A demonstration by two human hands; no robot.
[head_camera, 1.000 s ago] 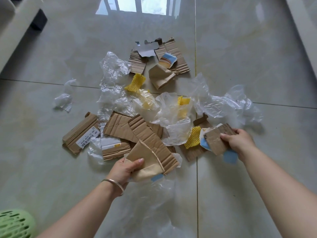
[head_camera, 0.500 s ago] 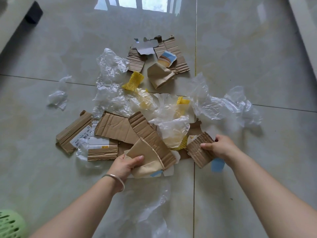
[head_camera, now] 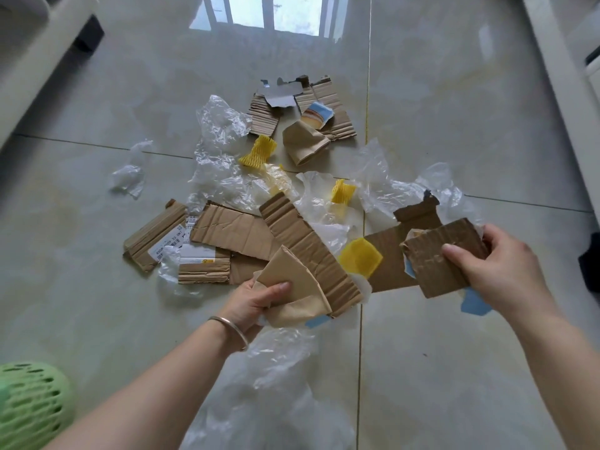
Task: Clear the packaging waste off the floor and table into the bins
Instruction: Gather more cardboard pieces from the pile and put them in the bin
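Packaging waste lies scattered on the tiled floor: torn cardboard, clear plastic film and yellow foam netting. My left hand [head_camera: 256, 303] grips a bundle of brown paper [head_camera: 292, 287] and a long corrugated strip [head_camera: 308, 251], with a bit of blue paper under them. My right hand [head_camera: 496, 267] holds a torn corrugated piece [head_camera: 435, 264] lifted above the floor, thumb on top. A larger cardboard sheet [head_camera: 389, 254] and a yellow foam net [head_camera: 360, 256] sit just left of it. A blue scrap [head_camera: 474, 302] shows below my right hand.
A green perforated bin [head_camera: 29, 407] stands at the lower left corner. More cardboard [head_camera: 321, 105], a labelled piece [head_camera: 156, 237] and crumpled plastic [head_camera: 220, 125] lie farther off. Clear film [head_camera: 276, 378] lies between my arms. Pale furniture [head_camera: 35, 50] borders the left, a white edge the right.
My right hand has lifted its cardboard piece up and to the right, uncovering the larger sheet and the yellow foam net. My left hand keeps its bundle in place.
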